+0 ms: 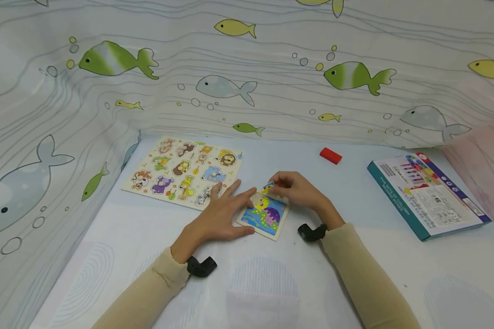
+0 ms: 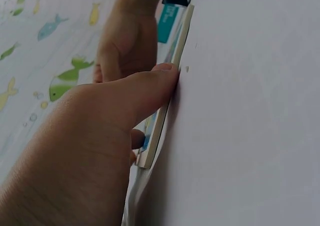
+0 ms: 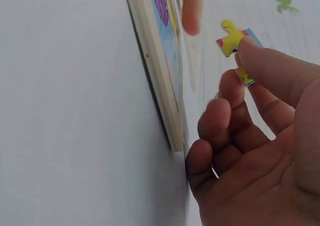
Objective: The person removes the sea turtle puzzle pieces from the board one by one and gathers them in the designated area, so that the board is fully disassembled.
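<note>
"What's hard to make out?"

"The far edge of the puzzle (image 1: pixel 267 217), partly behind the right hand (image 1: pixel 299 189) and the piece (image 1: pixel 268 185). In the left wrist view the puzzle is nearly edge-on, so its picture barely shows."

"And the piece?"

"The right thumb covers part of it. Another yellow scrap (image 3: pixel 245 76) shows below that thumb; I can't tell if it's the same piece or a second."

"So how are the hands?"

"The right pinches the piece just beyond the puzzle's far edge. The left hand (image 1: pixel 222 212) is spread wide, thumb touching the puzzle's near edge; whether its index finger touches too, I can't tell."

"Which way do things point?"

"The puzzle lies flat and askew, about square, so neither axis is longer. Its turtle (image 1: pixel 273 214) heads away and left. The piece's knob points up in the right wrist view; its long axis is unclear."

"Around the puzzle?"

"Animal board (image 1: pixel 181 171) beyond it, left, one corner behind the left fingers; red block (image 1: pixel 331 156) beyond it, right; box (image 1: pixel 428 196) farther right."
</note>
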`<state>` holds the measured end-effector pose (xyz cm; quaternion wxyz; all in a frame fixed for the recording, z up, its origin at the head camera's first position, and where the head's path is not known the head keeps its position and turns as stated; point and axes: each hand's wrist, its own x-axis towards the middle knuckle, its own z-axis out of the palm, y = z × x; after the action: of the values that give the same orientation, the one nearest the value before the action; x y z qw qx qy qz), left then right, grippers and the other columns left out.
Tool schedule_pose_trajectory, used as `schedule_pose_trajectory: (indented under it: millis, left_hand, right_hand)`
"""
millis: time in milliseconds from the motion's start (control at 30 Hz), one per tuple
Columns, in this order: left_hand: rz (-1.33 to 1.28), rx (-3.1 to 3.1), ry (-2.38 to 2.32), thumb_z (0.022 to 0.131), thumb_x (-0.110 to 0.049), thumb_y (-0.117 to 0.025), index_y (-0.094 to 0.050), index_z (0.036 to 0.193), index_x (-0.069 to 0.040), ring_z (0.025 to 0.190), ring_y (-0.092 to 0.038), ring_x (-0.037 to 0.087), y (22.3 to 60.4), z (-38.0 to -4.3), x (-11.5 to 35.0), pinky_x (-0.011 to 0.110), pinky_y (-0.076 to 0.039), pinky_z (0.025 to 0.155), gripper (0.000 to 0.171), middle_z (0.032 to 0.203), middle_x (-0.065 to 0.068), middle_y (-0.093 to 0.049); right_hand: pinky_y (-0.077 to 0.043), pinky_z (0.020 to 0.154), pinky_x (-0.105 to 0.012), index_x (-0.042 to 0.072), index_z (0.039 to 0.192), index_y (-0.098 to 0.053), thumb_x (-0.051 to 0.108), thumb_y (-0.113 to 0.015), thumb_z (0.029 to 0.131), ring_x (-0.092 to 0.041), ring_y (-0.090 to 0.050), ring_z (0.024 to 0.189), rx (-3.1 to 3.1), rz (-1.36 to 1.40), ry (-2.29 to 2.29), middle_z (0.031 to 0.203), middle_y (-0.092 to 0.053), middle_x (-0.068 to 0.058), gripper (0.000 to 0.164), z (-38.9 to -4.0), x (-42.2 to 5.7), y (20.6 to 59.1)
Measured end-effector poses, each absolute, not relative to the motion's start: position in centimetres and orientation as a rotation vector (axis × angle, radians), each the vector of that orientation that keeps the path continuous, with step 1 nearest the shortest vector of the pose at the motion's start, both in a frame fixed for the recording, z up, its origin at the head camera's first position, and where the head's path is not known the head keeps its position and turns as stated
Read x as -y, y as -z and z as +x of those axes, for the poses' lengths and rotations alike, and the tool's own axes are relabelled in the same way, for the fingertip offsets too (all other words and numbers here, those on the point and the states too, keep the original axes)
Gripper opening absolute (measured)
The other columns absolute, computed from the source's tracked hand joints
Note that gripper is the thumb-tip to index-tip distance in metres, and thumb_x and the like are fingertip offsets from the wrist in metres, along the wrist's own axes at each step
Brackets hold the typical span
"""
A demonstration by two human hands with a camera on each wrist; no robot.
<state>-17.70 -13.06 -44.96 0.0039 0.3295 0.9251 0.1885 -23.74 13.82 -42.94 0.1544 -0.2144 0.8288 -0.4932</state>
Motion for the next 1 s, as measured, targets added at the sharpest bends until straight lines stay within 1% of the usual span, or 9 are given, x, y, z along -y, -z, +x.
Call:
schedule_pose_trajectory:
  millis: [67, 133, 200, 333, 500, 600, 767, 833, 1000]
  left_hand:
    - [1.046, -2.901, -0.582, 0.083, -0.069, -0.066, -0.058, 0.132, -0.029, 0.158, -0.02, 0.032, 44.9, -17.7, 13.1, 0.066, 0.001, 0.121, 0.064, 0.155, -0.012, -0.05]
    - [1.06, -2.901, -0.575, 0.084, -0.068, -0.065, -0.059, 0.125, -0.029, 0.157, -0.022, 0.033, 44.8, -17.8, 13.1, 0.066, 0.0, 0.121, 0.057, 0.161, -0.009, -0.043]
    - [1.073, -2.9, -0.569, 0.084, -0.066, -0.065, -0.059, 0.123, -0.029, 0.157, -0.024, 0.034, 44.8, -17.8, 13.1, 0.067, 0.0, 0.121, 0.054, 0.163, -0.008, -0.04]
    - [1.088, -2.903, -0.578, 0.085, -0.063, -0.066, -0.058, 0.123, -0.029, 0.156, -0.026, 0.035, 44.7, -17.8, 13.0, 0.068, -0.002, 0.12, 0.051, 0.162, -0.007, -0.041]
    - [1.083, -2.92, -0.605, 0.084, -0.068, -0.067, -0.059, 0.12, -0.031, 0.155, -0.027, 0.035, 44.9, -17.9, 13.0, 0.067, -0.003, 0.12, 0.052, 0.16, -0.007, -0.044]
    - [1.094, -2.923, -0.609, 0.084, -0.068, -0.066, -0.059, 0.12, -0.031, 0.156, -0.026, 0.035, 45.0, -18.0, 13.0, 0.068, -0.004, 0.12, 0.052, 0.16, -0.006, -0.044]
    - [1.08, -2.895, -0.607, 0.087, -0.061, -0.062, -0.059, 0.123, -0.029, 0.159, -0.019, 0.034, 44.8, -17.7, 13.2, 0.068, -0.001, 0.12, 0.048, 0.166, 0.0, -0.035]
    - [1.069, -2.889, -0.612, 0.086, -0.058, -0.061, -0.059, 0.123, -0.029, 0.158, -0.02, 0.034, 44.7, -17.6, 13.2, 0.068, -0.001, 0.121, 0.047, 0.167, 0.001, -0.034]
    - [1.08, -2.897, -0.633, 0.085, -0.06, -0.063, -0.06, 0.122, -0.029, 0.156, -0.025, 0.037, 44.8, -17.6, 13.2, 0.069, -0.002, 0.12, 0.048, 0.163, 0.003, -0.04]
  right_hand:
    - [-0.049, 0.077, -0.025, 0.014, 0.107, -0.073, 0.017, -0.068, 0.098, -0.023, -0.055, 0.091, -2.376, -0.621, 1.432, 0.095, -0.063, -0.005, 0.01, -23.8, -13.9, 42.9]
    - [-0.049, 0.077, -0.024, 0.012, 0.109, -0.073, 0.016, -0.067, 0.099, -0.022, -0.055, 0.091, -2.377, -0.629, 1.446, 0.097, -0.065, -0.006, 0.012, -23.8, -13.9, 42.8]
    - [-0.049, 0.078, -0.023, 0.011, 0.111, -0.073, 0.015, -0.066, 0.1, -0.021, -0.056, 0.091, -2.376, -0.625, 1.464, 0.099, -0.067, -0.006, 0.014, -23.7, -14.0, 42.7]
    - [-0.049, 0.082, -0.022, 0.008, 0.115, -0.072, 0.016, -0.064, 0.101, -0.022, -0.057, 0.093, -2.375, -0.608, 1.496, 0.106, -0.071, -0.009, 0.018, -23.6, -14.1, 42.5]
    - [-0.05, 0.083, -0.021, 0.008, 0.119, -0.072, 0.018, -0.064, 0.101, -0.023, -0.058, 0.095, -2.387, -0.575, 1.491, 0.11, -0.073, -0.011, 0.023, -23.6, -14.2, 42.5]
    - [-0.049, 0.081, -0.021, 0.008, 0.121, -0.072, 0.019, -0.065, 0.101, -0.023, -0.058, 0.094, -2.412, -0.571, 1.475, 0.11, -0.073, -0.011, 0.024, -23.8, -14.3, 42.6]
    - [-0.05, 0.079, -0.022, 0.008, 0.121, -0.072, 0.017, -0.063, 0.101, -0.023, -0.058, 0.093, -2.466, -0.542, 1.447, 0.108, -0.073, -0.011, 0.024, -24.1, -14.4, 42.6]
    - [-0.049, 0.078, -0.023, 0.008, 0.121, -0.072, 0.016, -0.063, 0.101, -0.022, -0.057, 0.092, -2.489, -0.527, 1.438, 0.108, -0.073, -0.011, 0.023, -24.2, -14.6, 42.6]
    - [-0.044, 0.067, -0.023, 0.008, 0.117, -0.074, 0.015, -0.065, 0.1, -0.022, -0.053, 0.085, -2.553, -0.526, 1.406, 0.104, -0.071, -0.01, 0.021, -24.7, -14.9, 42.6]
